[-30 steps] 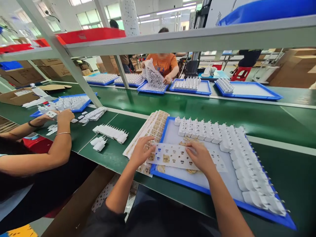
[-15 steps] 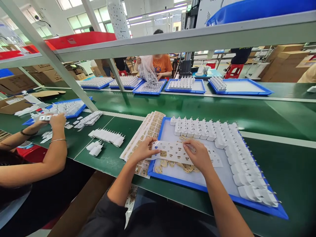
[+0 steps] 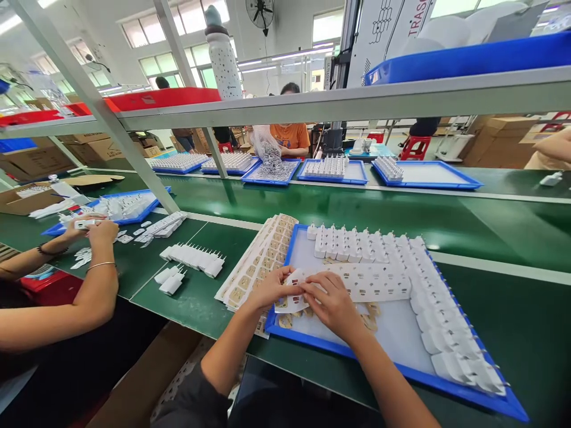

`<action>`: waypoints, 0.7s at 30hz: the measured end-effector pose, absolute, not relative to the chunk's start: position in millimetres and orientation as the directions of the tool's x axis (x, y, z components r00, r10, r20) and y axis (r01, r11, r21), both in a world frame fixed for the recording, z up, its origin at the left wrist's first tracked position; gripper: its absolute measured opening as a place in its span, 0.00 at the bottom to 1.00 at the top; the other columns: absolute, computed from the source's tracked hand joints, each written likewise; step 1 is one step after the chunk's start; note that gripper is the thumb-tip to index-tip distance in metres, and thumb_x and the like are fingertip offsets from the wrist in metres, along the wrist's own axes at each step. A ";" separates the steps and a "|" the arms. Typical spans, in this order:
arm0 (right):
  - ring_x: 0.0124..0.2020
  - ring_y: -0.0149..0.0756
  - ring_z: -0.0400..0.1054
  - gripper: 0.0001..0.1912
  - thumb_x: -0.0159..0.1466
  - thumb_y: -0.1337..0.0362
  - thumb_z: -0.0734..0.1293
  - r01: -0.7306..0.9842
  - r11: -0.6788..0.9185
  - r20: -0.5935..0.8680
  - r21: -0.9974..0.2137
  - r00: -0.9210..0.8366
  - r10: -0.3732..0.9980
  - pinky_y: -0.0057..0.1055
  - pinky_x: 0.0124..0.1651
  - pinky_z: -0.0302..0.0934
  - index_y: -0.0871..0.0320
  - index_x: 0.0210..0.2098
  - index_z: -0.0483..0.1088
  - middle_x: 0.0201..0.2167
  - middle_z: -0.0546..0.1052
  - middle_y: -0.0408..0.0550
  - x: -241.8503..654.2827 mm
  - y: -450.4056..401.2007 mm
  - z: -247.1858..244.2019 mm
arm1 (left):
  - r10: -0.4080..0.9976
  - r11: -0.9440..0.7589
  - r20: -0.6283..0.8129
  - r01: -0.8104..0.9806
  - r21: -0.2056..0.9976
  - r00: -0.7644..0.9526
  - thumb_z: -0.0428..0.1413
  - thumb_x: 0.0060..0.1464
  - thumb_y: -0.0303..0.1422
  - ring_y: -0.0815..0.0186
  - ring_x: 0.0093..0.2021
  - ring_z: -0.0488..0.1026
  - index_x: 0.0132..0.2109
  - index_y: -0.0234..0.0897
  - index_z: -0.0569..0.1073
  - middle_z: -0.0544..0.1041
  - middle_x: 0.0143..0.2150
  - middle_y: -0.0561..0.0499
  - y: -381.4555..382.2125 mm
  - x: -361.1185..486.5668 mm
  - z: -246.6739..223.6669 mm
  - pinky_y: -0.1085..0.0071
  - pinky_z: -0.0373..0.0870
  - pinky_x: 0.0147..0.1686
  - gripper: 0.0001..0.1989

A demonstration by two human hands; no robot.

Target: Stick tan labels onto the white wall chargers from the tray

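**Both hands on the sticker sheet**

Over the near left corner of the blue tray (image 3: 312, 351), I am pinching a white sticker sheet (image 3: 370, 282) with both hands. My left hand (image 3: 270, 290) and right hand (image 3: 332, 306) are touching, fingers closed on the sheet's left end. White plugs (image 3: 428, 297) are lining the tray's far and right sides.

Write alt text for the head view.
Both hands, left hand and right hand, pinch the near end of a white sticker sheet over a blue tray edged with white plug adapters. A co-worker's hands work alongside.
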State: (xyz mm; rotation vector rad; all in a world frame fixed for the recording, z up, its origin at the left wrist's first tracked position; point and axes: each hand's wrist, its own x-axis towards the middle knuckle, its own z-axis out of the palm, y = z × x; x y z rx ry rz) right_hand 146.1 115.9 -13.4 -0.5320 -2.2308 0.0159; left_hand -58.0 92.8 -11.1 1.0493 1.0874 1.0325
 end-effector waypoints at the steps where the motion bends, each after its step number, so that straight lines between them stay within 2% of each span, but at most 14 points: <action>1: 0.44 0.42 0.71 0.11 0.69 0.69 0.66 0.371 0.909 0.726 -0.190 -0.571 0.384 0.42 0.50 0.64 0.54 0.49 0.74 0.42 0.80 0.50 145.1 115.8 -14.9 | 0.971 0.194 -0.171 -0.138 0.971 0.164 0.74 0.37 0.40 0.69 0.29 0.73 0.38 0.35 0.72 0.76 0.30 0.56 92.8 -56.6 -10.3 0.73 0.68 0.33 0.25; 9: 0.42 0.40 0.71 0.06 0.69 0.68 0.67 0.337 0.898 0.727 -0.283 -0.535 0.430 0.40 0.48 0.63 0.54 0.43 0.76 0.39 0.80 0.48 148.3 116.3 -11.8 | 0.944 0.287 -0.221 -0.280 0.916 0.245 0.76 0.34 0.35 0.66 0.31 0.78 0.44 0.35 0.72 0.80 0.34 0.54 88.3 -59.7 -7.8 0.71 0.74 0.34 0.30; 16: 0.41 0.40 0.71 0.07 0.71 0.66 0.65 0.354 0.895 0.723 -0.270 -0.540 0.432 0.41 0.48 0.63 0.52 0.41 0.76 0.38 0.82 0.47 148.5 117.1 -14.3 | 0.939 0.320 -0.258 -0.307 0.896 0.227 0.76 0.31 0.33 0.69 0.26 0.76 0.41 0.34 0.71 0.80 0.31 0.55 90.8 -56.2 -8.8 0.72 0.74 0.31 0.29; 21: 0.40 0.40 0.70 0.05 0.70 0.67 0.66 0.338 0.907 0.723 -0.251 -0.557 0.408 0.41 0.48 0.62 0.52 0.41 0.75 0.37 0.82 0.46 149.0 117.7 -12.5 | 0.930 0.355 -0.293 -0.329 0.875 0.224 0.76 0.30 0.31 0.68 0.26 0.76 0.43 0.33 0.72 0.80 0.31 0.54 91.5 -54.3 -13.7 0.71 0.74 0.31 0.31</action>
